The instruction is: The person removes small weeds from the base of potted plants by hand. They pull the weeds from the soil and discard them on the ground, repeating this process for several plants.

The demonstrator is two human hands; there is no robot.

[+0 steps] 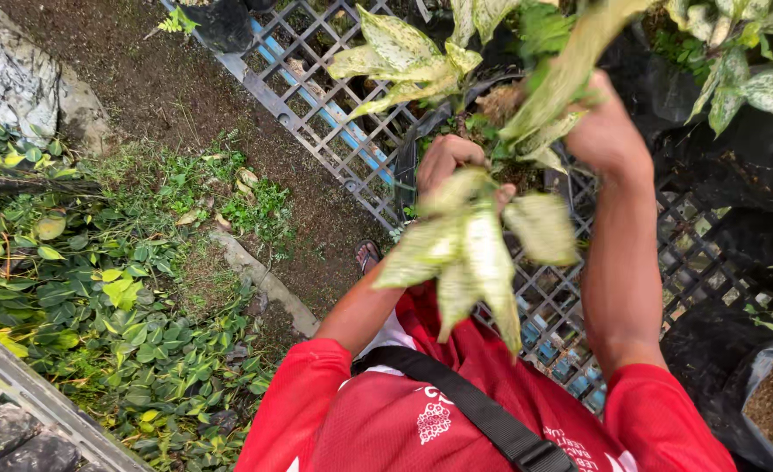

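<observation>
The red shirt with a black strap across the chest is lying nearest the camera, at the bottom, below both hands. Far to the left of the left hand, low green ground cover is spreading over bare soil, and a sandal toe is showing just below and left of that hand. The left hand is closing around the base of a cutting of pale speckled leaves, which is hanging down from it toward the chest. Under both hands a grey plastic lattice bench is carrying black grow bags. To the right and a little higher, the right hand is gripping a long variegated leaf of the potted plant behind it; its fingers are hidden, so I cannot tell how tightly. In my judgement, the held leaf could tear if the right hand is pulling sideways, and the cutting could slip through a loose hold and drop on the lattice. For packages, black soft plastic bags are standing right of the right hand, one lower bag showing brown soil. The only label is a white printed emblem on the shirt, below the left hand.
</observation>
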